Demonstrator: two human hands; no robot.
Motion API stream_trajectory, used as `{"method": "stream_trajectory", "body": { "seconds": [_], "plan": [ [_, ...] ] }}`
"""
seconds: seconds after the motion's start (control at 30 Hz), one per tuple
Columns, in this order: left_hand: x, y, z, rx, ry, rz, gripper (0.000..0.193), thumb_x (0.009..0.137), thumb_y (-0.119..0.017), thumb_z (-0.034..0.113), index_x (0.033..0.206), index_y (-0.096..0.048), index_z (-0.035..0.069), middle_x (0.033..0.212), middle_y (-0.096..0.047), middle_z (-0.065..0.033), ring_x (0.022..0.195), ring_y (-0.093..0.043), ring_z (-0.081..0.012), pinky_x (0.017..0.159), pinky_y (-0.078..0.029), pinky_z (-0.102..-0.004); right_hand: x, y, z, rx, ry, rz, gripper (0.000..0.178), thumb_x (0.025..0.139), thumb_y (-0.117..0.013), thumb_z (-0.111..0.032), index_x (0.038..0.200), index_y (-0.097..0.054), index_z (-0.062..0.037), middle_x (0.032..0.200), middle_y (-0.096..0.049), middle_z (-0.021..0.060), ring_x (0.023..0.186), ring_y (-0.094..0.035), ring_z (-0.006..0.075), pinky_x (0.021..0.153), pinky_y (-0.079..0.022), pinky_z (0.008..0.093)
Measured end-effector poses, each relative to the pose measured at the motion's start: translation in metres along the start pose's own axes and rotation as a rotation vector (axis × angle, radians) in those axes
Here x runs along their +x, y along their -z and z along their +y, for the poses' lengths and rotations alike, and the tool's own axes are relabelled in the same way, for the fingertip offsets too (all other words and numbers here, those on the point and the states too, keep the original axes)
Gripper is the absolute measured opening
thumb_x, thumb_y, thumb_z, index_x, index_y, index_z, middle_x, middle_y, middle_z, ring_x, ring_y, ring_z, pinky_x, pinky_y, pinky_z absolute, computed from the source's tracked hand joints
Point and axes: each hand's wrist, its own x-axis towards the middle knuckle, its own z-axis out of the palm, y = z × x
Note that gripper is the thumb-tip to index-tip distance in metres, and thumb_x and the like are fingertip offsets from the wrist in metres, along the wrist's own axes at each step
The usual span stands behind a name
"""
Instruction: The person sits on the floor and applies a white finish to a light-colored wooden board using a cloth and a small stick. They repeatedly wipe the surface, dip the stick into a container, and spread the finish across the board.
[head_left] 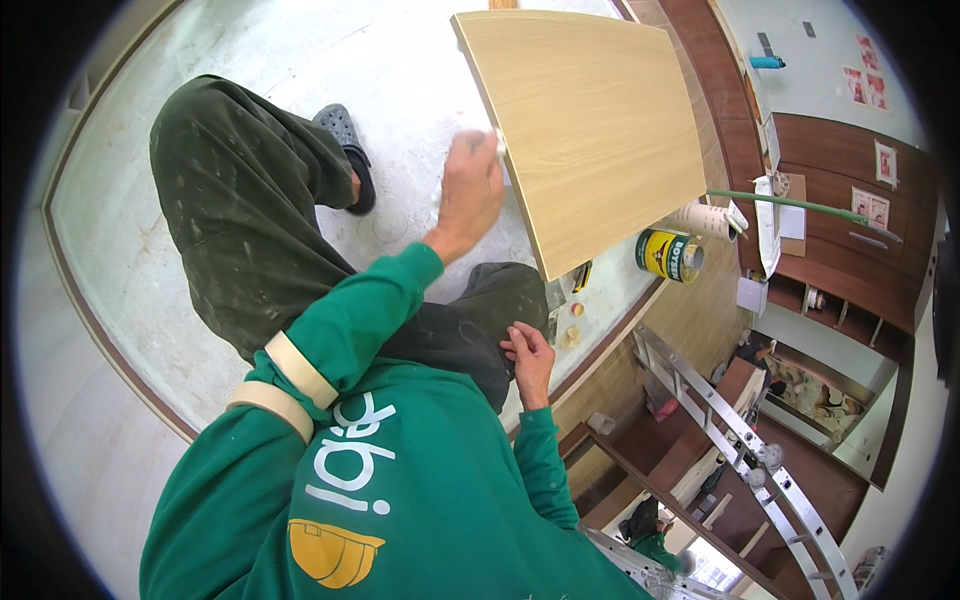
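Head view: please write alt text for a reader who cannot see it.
A person in a green shirt presses the left hand, holding a white cloth, on the edge of a light wooden panel. The right hand rests on the knee.

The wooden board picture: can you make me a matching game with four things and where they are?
Things:
1. left hand
2. right hand
3. yellow tin can
4. grey shoe

Places:
A. resting on the dark trouser knee
B. on the white floor, left of the board
C. at the left edge of the light wooden board, holding something white
D. just past the board's lower right edge

Pairs: 1-C, 2-A, 3-D, 4-B
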Motion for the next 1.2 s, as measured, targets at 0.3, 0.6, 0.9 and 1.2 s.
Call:
{"method": "stream_trajectory", "body": {
  "seconds": [0.3,0.6,0.9,1.2],
  "plan": [
    [0.032,0.001,-0.007,-0.012,0.017,0.059,0.031,0.089,-0.056,0.0,0.118,-0.066,-0.003,0.11,-0.062,-0.0234,0.097,-0.064,-0.0367,0.083,-0.053,-0.0407,-0.003,0.003,0.003,0.015,0.002,0.004,0.034,0.097,-0.067,-0.022,0.122,-0.065,0.001,0.106,-0.071,0.0099,0.085,-0.071,0.0172,0.072,-0.054,0.0277],
    [-0.025,0.003,0.012,-0.073,0.049,-0.078,0.031,0.087,-0.058,-0.003,0.116,-0.066,-0.002,0.109,-0.062,-0.0238,0.096,-0.064,-0.0396,0.083,-0.053,-0.0422,-0.001,-0.001,0.004,0.001,0.018,0.011,0.034,0.097,-0.067,-0.023,0.122,-0.066,0.0002,0.105,-0.071,0.0089,0.084,-0.071,0.0167,0.072,-0.054,0.0276],
    [-0.066,0.061,0.032,-0.348,0.314,-0.419,0.023,0.09,-0.063,0.001,0.112,-0.068,-0.002,0.109,-0.066,-0.01,0.093,-0.064,-0.0184,0.08,-0.05,-0.03,-0.029,-0.007,-0.041,0.139,0.083,-0.021,0.031,0.098,-0.067,-0.021,0.121,-0.067,-0.0004,0.106,-0.071,0.0078,0.085,-0.071,0.0146,0.071,-0.053,0.0252],
    [-0.025,0.12,0.031,-0.946,0.884,-0.732,0.024,0.087,-0.058,0.005,0.102,-0.072,-0.007,0.137,-0.054,-0.011,0.116,-0.056,-0.0204,0.101,-0.045,-0.0359,-0.029,-0.072,-0.143,0.304,0.525,-0.182,0.044,0.102,-0.059,-0.024,0.137,-0.054,0.0024,0.131,-0.063,0.0124,0.109,-0.065,0.0191,0.09,-0.052,0.0314]
  ]
}}
